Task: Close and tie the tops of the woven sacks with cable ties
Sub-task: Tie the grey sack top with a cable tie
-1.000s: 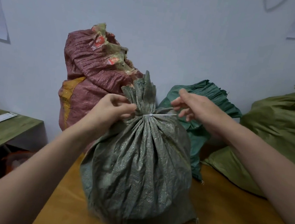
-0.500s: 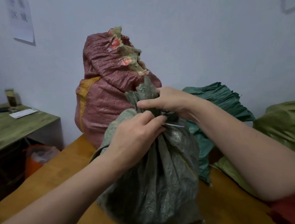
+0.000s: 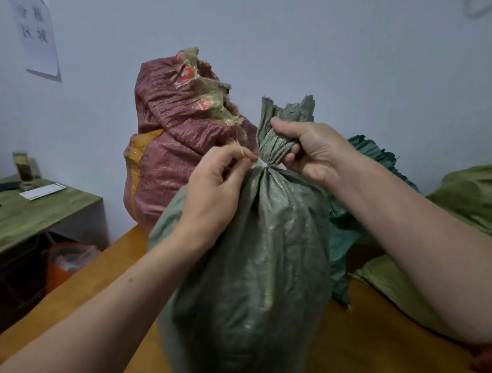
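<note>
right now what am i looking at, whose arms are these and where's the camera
There is no machine here. These are a person's two bare arms, filmed by one camera worn on their head, looking forward and down. A grey-green woven plastic sack stands on an orange-brown wooden table. The right hand grips the sack's gathered top. The left hand pinches the thin white cable tie around its neck between its fingers. Behind it are a pink-red woven sack and a teal woven sack; an olive-green sack lies at the right.
</note>
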